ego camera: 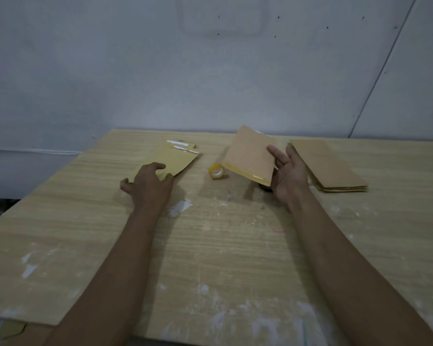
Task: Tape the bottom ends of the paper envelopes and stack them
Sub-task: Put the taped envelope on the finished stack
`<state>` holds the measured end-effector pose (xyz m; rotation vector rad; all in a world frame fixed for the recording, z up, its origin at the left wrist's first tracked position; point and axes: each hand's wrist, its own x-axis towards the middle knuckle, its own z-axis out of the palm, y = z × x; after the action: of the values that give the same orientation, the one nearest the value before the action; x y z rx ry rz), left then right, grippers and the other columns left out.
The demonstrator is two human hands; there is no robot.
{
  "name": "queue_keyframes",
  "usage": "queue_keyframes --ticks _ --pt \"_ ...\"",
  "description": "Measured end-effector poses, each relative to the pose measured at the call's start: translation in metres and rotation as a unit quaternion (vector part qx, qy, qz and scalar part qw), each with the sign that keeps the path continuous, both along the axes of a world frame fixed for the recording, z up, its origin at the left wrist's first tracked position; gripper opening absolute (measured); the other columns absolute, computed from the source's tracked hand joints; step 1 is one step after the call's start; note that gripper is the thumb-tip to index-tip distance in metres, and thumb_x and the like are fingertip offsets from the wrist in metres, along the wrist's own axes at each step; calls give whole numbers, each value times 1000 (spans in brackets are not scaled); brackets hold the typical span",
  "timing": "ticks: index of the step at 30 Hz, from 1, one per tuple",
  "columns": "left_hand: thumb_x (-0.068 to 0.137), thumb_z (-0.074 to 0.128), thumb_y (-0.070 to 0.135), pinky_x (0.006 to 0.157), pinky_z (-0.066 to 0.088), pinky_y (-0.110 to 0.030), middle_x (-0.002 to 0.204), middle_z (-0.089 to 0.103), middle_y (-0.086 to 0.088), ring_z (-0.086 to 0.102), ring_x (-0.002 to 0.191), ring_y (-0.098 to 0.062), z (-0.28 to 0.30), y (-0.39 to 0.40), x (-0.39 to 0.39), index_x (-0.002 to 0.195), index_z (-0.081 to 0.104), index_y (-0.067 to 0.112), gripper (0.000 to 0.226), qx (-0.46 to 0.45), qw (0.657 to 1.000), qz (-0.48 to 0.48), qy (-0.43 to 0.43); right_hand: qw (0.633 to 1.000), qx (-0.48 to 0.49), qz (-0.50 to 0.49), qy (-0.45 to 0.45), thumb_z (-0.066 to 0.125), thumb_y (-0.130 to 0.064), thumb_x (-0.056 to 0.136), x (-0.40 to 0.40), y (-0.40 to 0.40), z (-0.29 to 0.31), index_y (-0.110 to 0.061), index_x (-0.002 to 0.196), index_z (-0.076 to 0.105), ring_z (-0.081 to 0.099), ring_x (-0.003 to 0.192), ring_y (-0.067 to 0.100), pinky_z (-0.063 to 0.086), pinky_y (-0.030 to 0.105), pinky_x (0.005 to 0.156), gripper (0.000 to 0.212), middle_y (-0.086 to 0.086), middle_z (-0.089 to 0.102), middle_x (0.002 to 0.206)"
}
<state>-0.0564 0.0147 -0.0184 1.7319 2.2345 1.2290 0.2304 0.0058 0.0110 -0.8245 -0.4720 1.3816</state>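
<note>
My right hand [288, 173] holds a brown paper envelope [248, 153] tilted above the table, with glossy yellow tape along its lower end. A stack of brown envelopes [329, 167] lies flat just right of that hand. My left hand [148, 186] rests on the near end of a pile of yellowish envelopes [171, 158] with white strips at their far end; its fingers press on the top one. A roll of yellow tape [216, 171] stands on the table between the hands, partly hidden behind the held envelope.
The wooden table [210, 245] carries white paint smears near its front and middle. A grey wall rises right behind the table's far edge. A brown paper piece [10, 329] pokes out below the table's front left corner.
</note>
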Motion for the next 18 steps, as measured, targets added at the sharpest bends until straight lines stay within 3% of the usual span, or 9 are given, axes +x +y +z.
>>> queue_keyframes --ticks 4,8,13,18 --pt "91 60 33 109 16 -46 118 68 2 59 113 -22 0 10 1 95 73 25 16 -21 999 23 9 1000 12 22 7 47 -46 97 3 -3 1 -3 126 62 64 92 23 53 38 83 54 10 64 122" --pt "83 68 51 106 18 -47 125 65 5 53 120 -24 0 19 4 101 74 27 30 -67 996 6 53 999 14 34 -5 49 -46 95 9 -1 -5 -3 120 66 64 91 24 52 39 86 53 12 65 121" --pt "90 65 39 101 20 -46 127 64 2 47 121 -33 -1 23 4 104 74 28 19 -89 992 5 86 999 18 41 -21 48 -39 96 7 -3 -6 -2 109 68 62 78 20 50 33 74 44 10 67 102" --pt "94 58 35 97 22 -43 108 71 -5 52 112 -33 0 28 4 98 76 26 21 -72 993 30 85 999 19 38 -26 45 -39 97 7 -4 -6 -1 109 67 59 76 21 49 32 72 45 11 67 99"
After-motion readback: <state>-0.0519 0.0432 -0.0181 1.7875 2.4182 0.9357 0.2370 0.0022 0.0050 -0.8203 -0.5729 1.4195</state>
